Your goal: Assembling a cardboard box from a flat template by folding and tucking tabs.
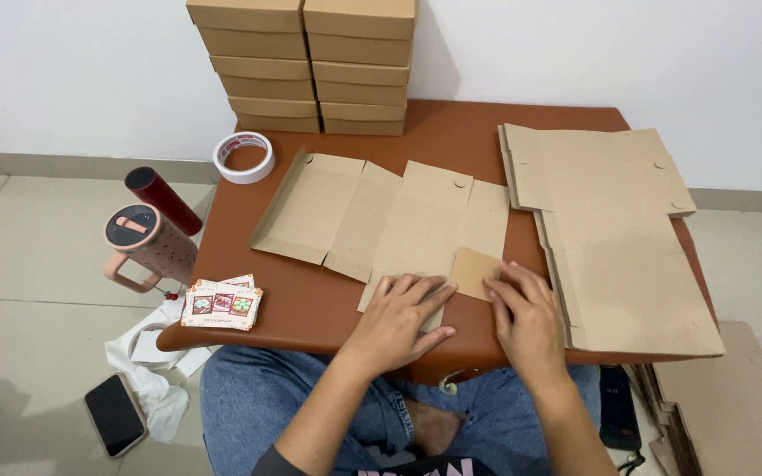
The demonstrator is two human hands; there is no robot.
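Flat cardboard box blank (pixel 399 220) lay on brown worktop (pixel 451 132). Left hand (pixel 399 322) open, pressing near edge; right hand (pixel 526 317) open, flattening small flap (pixel 474 269). Best kept crease straight, pressure even.

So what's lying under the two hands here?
Both the left hand and right hand press flat on an unfolded cardboard box blank, which lies on the brown table. The right hand covers part of a folded-in flap; the blank's near edge is hidden under the hands.

The person wears blue denim jeans (pixel 257 397) and a dark short-sleeved top, with forearms and both hands bare of rings.
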